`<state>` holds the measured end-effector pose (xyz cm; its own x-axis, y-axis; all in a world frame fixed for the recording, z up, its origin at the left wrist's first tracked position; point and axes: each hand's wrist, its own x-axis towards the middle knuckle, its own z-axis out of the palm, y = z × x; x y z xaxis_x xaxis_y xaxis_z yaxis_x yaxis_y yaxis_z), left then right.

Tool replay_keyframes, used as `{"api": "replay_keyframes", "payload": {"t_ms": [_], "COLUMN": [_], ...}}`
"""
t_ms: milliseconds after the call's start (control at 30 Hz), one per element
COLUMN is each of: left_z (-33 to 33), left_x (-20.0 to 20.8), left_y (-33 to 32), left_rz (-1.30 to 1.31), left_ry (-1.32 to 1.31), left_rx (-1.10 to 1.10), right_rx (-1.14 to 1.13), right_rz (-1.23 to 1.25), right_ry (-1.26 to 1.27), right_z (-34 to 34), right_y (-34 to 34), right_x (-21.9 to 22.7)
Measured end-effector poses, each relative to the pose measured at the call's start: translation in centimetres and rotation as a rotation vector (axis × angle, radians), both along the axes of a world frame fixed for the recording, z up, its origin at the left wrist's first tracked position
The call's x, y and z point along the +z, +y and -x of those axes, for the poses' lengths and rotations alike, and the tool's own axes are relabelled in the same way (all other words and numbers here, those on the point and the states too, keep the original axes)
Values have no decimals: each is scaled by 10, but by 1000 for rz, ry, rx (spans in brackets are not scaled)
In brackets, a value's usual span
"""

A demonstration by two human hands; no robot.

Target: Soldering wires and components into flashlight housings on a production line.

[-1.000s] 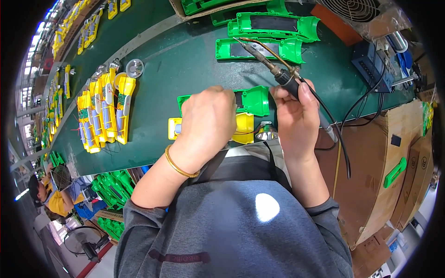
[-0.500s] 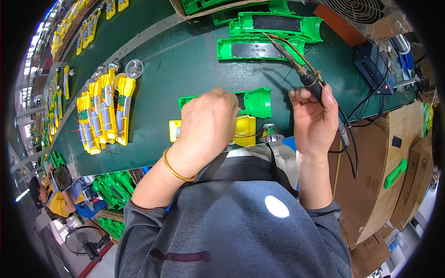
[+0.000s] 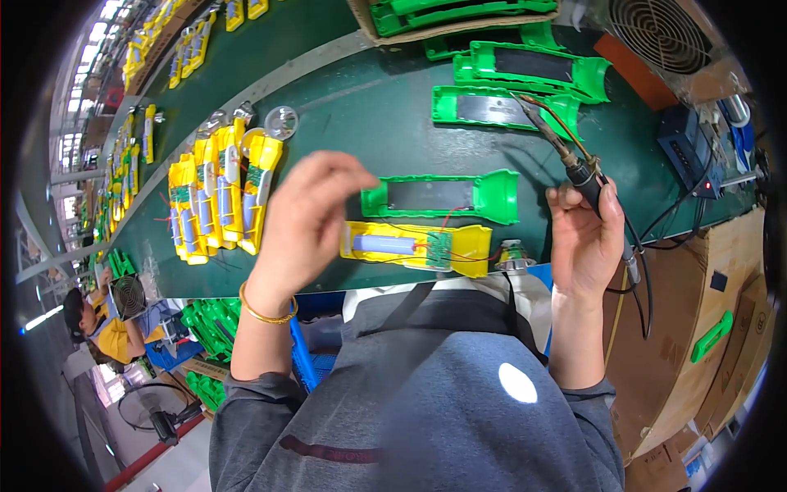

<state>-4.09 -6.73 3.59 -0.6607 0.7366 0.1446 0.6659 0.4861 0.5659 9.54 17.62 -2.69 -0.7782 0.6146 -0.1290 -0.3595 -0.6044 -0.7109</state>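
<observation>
My right hand [image 3: 584,238] is closed around the dark handle of a soldering iron [image 3: 586,179], its tip pointing up and left, a copper-coloured tube alongside. My left hand [image 3: 307,217], slightly blurred, is lifted with fingers stretched to the right and nothing visible in them. Its fingertips are beside the left end of a green plastic shell [image 3: 496,197] with a dark panel set in it. Just nearer me lies a yellow plastic housing [image 3: 471,250] carrying a lilac battery cell [image 3: 383,243], a green circuit board [image 3: 439,248] and thin wires. A reflector lamp head [image 3: 514,256] sits at its right end.
Several yellow assemblies [image 3: 215,197] lie grouped at the left, with a clear round lens [image 3: 281,122] behind them. More green shells [image 3: 492,107] are stacked at the far side below a cardboard box [image 3: 459,37]. A blue soldering station [image 3: 689,152] and cables stand at right.
My left hand has moved left and away from the green shell and yellow housing, uncovering both. My right hand still holds the soldering iron. The whole view has shifted.
</observation>
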Motion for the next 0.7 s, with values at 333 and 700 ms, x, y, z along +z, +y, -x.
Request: {"api": "replay_keyframes", "payload": {"t_ms": [333, 700], "left_z": [-4, 2], "left_x": [-24, -28], "left_y": [-8, -4], "left_rz": [77, 39], "left_ry": [30, 48], "left_rx": [-131, -112], "right_rx": [35, 47], "right_rz": [-4, 6], "right_ry": [-31, -14], "right_z": [8, 12], "right_y": [-14, -12], "right_x": [0, -2]}}
